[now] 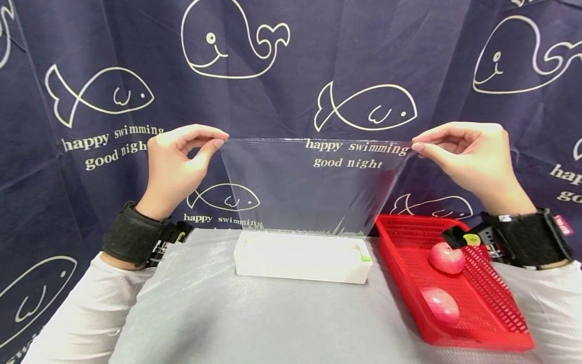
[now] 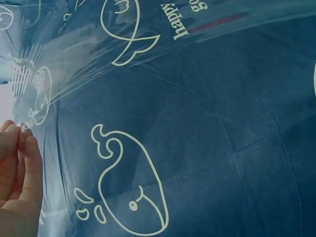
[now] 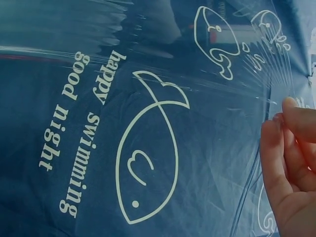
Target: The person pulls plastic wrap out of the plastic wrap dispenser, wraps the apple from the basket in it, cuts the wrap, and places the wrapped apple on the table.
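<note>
A clear sheet of plastic wrap (image 1: 309, 187) is stretched upward from a long white dispenser box (image 1: 302, 260) on the table. My left hand (image 1: 175, 162) pinches its upper left corner between thumb and fingers. At the upper right corner, my right hand (image 1: 477, 162) pinches the film the same way. The top edge runs taut between both hands, well above the box. In the left wrist view, creases fan out from the fingertips of the left hand (image 2: 19, 173); similar creases show by the right hand (image 3: 291, 163) in the right wrist view.
A red plastic basket (image 1: 409, 303) stands to the right of the box, holding two apples, one farther back (image 1: 447, 259) and one nearer (image 1: 440, 306). A grey cover (image 1: 254, 323) lies over the table. Behind hangs a dark blue curtain (image 1: 282, 106) with white fish and whale drawings.
</note>
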Available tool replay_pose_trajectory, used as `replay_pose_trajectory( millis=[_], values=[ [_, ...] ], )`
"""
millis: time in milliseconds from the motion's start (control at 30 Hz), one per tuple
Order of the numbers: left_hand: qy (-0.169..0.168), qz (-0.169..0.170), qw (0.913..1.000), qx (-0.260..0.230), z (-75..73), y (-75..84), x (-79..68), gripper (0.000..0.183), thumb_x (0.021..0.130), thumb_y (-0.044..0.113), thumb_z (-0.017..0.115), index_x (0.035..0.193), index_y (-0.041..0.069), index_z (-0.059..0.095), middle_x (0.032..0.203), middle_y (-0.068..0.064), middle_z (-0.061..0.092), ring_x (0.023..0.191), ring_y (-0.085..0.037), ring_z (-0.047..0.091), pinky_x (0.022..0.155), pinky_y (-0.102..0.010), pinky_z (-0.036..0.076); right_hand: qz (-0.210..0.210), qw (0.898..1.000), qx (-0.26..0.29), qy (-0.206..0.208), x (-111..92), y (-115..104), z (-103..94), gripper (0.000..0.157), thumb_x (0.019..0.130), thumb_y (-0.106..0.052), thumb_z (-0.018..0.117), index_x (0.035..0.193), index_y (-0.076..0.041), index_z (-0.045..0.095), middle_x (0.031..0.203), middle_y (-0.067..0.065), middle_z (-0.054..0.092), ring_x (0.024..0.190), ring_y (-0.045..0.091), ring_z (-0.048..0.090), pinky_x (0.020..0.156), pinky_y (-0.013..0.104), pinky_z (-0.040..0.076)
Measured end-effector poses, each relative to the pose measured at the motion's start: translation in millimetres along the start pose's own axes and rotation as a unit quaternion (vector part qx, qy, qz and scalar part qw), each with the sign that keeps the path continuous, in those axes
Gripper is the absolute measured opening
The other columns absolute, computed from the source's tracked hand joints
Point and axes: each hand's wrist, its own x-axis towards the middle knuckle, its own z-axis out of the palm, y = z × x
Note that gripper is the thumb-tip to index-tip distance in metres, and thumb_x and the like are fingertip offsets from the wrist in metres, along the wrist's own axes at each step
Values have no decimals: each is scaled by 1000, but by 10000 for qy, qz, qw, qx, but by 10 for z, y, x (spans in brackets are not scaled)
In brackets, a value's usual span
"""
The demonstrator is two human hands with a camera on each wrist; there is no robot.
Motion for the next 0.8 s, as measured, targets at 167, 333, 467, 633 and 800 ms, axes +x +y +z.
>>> replay_pose_trajectory(
  millis=[167,333,467,633,800],
  values=[
    [-214,-97,9986,-481,-69,49,-26,14,81,-6,67,86,3,77,79,22,70,74,9,67,78,-10,52,-14,9998,-182,-100,-73,-53,-40,16,74,4,76,90,3,74,75,-15,74,65,-1,70,62,8,52],
    [-453,-75,9949,-899,-159,111,-59,13,78,-10,68,84,-2,75,79,24,69,75,2,69,82,-15,54,-33,9991,-291,-292,-147,-116,-109,19,74,6,76,93,6,72,77,-12,74,68,0,70,66,8,53],
    [-582,-54,9925,-1075,-232,160,-77,11,78,-12,68,83,-4,74,80,19,72,76,-1,69,81,-15,54,22,9980,-316,-554,-195,-157,-162,20,75,6,75,95,6,72,80,-9,75,68,3,70,66,9,53],
    [-930,35,9899,-1069,-325,191,-115,14,77,-15,68,84,-5,74,81,15,73,77,-4,69,80,-15,54,223,9934,211,-1104,-259,-143,-213,20,78,9,71,98,8,69,86,-1,76,74,8,72,69,12,55],
    [-1513,139,9787,-1381,-438,164,-164,20,74,-21,66,84,-5,73,82,9,73,79,-7,68,80,-17,54,444,9756,1047,-1879,-312,-15,-282,16,81,14,63,96,10,67,84,6,75,75,13,71,69,16,56]
  ],
)
